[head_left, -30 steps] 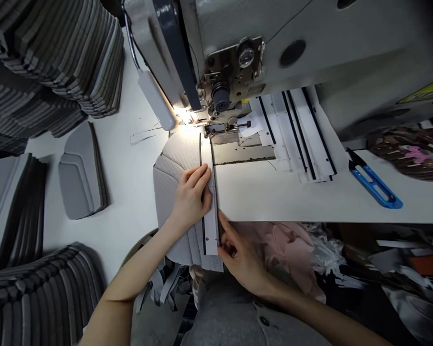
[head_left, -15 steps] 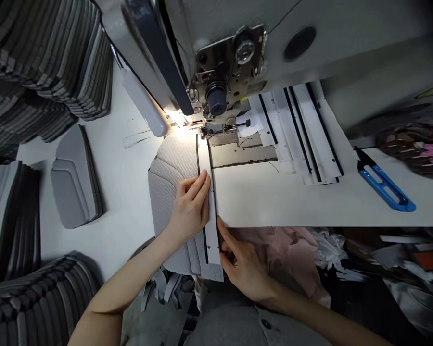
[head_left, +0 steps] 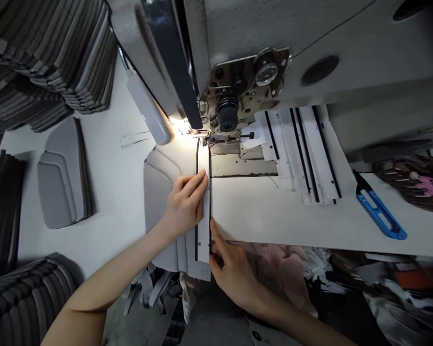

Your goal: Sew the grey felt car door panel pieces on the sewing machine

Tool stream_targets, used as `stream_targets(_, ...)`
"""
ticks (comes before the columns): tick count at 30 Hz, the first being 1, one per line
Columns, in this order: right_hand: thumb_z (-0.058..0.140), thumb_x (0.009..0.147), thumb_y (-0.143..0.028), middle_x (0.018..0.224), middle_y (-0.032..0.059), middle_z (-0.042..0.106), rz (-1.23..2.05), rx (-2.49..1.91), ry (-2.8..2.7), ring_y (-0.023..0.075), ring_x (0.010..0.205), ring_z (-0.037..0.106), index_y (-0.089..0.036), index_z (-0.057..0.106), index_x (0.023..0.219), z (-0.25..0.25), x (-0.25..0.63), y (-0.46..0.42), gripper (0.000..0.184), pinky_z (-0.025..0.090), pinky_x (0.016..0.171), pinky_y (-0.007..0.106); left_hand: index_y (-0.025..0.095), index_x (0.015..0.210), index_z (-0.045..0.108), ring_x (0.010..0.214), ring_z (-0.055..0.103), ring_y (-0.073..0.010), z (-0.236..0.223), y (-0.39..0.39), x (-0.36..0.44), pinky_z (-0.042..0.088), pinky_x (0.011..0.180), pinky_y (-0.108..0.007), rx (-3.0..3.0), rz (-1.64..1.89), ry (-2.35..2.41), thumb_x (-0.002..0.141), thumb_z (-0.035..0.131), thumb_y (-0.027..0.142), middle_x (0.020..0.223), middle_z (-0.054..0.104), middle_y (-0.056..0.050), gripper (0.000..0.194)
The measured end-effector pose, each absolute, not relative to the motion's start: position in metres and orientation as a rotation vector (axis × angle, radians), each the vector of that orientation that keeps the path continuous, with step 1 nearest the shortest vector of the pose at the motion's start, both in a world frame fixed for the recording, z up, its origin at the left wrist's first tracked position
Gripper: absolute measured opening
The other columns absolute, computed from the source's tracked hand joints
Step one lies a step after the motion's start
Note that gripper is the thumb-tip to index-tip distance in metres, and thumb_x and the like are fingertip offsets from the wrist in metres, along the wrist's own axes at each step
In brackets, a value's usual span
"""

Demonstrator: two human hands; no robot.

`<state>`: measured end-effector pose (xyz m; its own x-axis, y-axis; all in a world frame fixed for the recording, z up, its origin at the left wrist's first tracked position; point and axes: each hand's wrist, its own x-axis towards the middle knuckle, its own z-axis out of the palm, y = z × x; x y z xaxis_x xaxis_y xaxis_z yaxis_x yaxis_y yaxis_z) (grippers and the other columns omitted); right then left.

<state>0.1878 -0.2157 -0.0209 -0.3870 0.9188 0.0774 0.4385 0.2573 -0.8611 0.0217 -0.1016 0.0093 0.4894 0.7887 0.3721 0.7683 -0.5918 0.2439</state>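
A grey padded mesh panel lies under my left hand, its far end reaching the presser foot of the sewing machine. A white strip with a black line runs lengthwise along the panel's right edge. My left hand presses flat on the panel, fingertips against the strip. My right hand pinches the lower ends of the strip and panel at the table's front edge, its fingers partly hidden beneath them. The needle is hidden by the glare and the machine head.
Several stacks of grey moulded panels stand on the white table at left. More white strips lie on the right, near blue thread snips. Cloth scraps fill the space below the table edge.
The panel and strip now lie straighter and closer to the presser foot. Both hands have shifted left in the picture, and the whole view has moved with my head.
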Motion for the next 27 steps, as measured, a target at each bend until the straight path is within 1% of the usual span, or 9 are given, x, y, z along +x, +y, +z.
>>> stream_targets(4, 0.043, 0.086, -0.002, 0.074, -0.0019, 0.066, 1.034, -1.25, -2.031, 0.0156, 0.056, 0.06, -0.017, -0.007, 0.161, -0.016, 0.187, -0.208, 0.09, 0.049, 0.055, 0.026, 0.016, 0.144, 0.05, 0.108, 0.058, -0.0286, 0.01, -0.093, 0.021, 0.054, 0.091, -0.049, 2.668, 0.703, 1.389, 0.093, 0.047, 0.009, 0.137, 0.061, -0.016, 0.052)
stream_targets(6, 0.042, 0.087, -0.003, 0.073, -0.0018, 0.065, 1.034, -1.252, -2.064, 0.0161, 0.054, 0.058, -0.015, -0.008, 0.16, -0.013, 0.186, -0.203, 0.089, 0.047, 0.053, 0.026, 0.018, 0.144, 0.05, 0.109, 0.058, -0.0287, 0.009, -0.088, 0.02, 0.054, 0.091, -0.05, 2.654, 0.7, 1.388, 0.093, 0.046, 0.01, 0.138, 0.061, -0.015, 0.051)
stream_targets(8, 0.041, 0.087, -0.002, 0.07, -0.0017, 0.064, 1.046, -1.264, -2.087, 0.0157, 0.051, 0.055, -0.012, -0.005, 0.16, -0.009, 0.186, -0.198, 0.087, 0.044, 0.05, 0.027, 0.018, 0.143, 0.051, 0.109, 0.058, -0.0287, 0.009, -0.084, 0.02, 0.054, 0.092, -0.05, 2.643, 0.703, 1.389, 0.093, 0.046, 0.01, 0.138, 0.061, -0.015, 0.05)
stream_targets(12, 0.039, 0.088, -0.004, 0.062, -0.0031, 0.058, 1.101, -1.306, -2.113, 0.0151, 0.047, 0.048, -0.005, 0.009, 0.159, -0.002, 0.184, -0.187, 0.077, 0.038, 0.048, 0.027, 0.017, 0.139, 0.055, 0.108, 0.059, -0.0281, 0.008, -0.076, 0.021, 0.055, 0.092, -0.049, 2.627, 0.714, 1.414, 0.093, 0.046, 0.01, 0.135, 0.063, -0.014, 0.047)
stream_targets(15, 0.037, 0.091, -0.007, 0.059, -0.0036, 0.054, 1.148, -1.344, -2.109, 0.0154, 0.047, 0.046, -0.001, 0.018, 0.156, 0.002, 0.183, -0.179, 0.069, 0.035, 0.047, 0.027, 0.017, 0.138, 0.056, 0.108, 0.059, -0.0278, 0.008, -0.074, 0.02, 0.055, 0.092, -0.049, 2.632, 0.7, 1.424, 0.094, 0.045, 0.01, 0.135, 0.064, -0.013, 0.046)
stream_targets(20, 0.038, 0.092, -0.01, 0.056, -0.0042, 0.052, 1.214, -1.385, -2.059, 0.0147, 0.047, 0.046, 0.003, 0.024, 0.154, 0.004, 0.181, -0.166, 0.066, 0.037, 0.051, 0.027, 0.012, 0.136, 0.056, 0.108, 0.059, -0.0282, 0.009, -0.074, 0.019, 0.056, 0.091, -0.048, 2.688, 0.692, 1.386, 0.092, 0.047, 0.009, 0.134, 0.063, -0.017, 0.045)
stream_targets(24, 0.037, 0.093, -0.013, 0.055, -0.0052, 0.051, 1.247, -1.401, -2.012, 0.0139, 0.046, 0.047, -0.001, 0.026, 0.155, 0.007, 0.18, -0.154, 0.065, 0.039, 0.051, 0.026, 0.014, 0.135, 0.057, 0.108, 0.059, -0.0282, 0.01, -0.072, 0.018, 0.056, 0.09, -0.048, 2.669, 0.721, 1.376, 0.093, 0.047, 0.01, 0.132, 0.065, -0.016, 0.044)
stream_targets(27, 0.036, 0.095, -0.015, 0.056, -0.0032, 0.054, 1.253, -1.431, -2.016, 0.0152, 0.047, 0.05, 0.002, 0.027, 0.154, 0.01, 0.179, -0.148, 0.063, 0.042, 0.052, 0.028, 0.014, 0.132, 0.06, 0.107, 0.06, -0.0273, 0.009, -0.067, 0.017, 0.057, 0.09, -0.047, 2.67, 0.735, 1.378, 0.093, 0.046, 0.01, 0.13, 0.066, -0.015, 0.041)
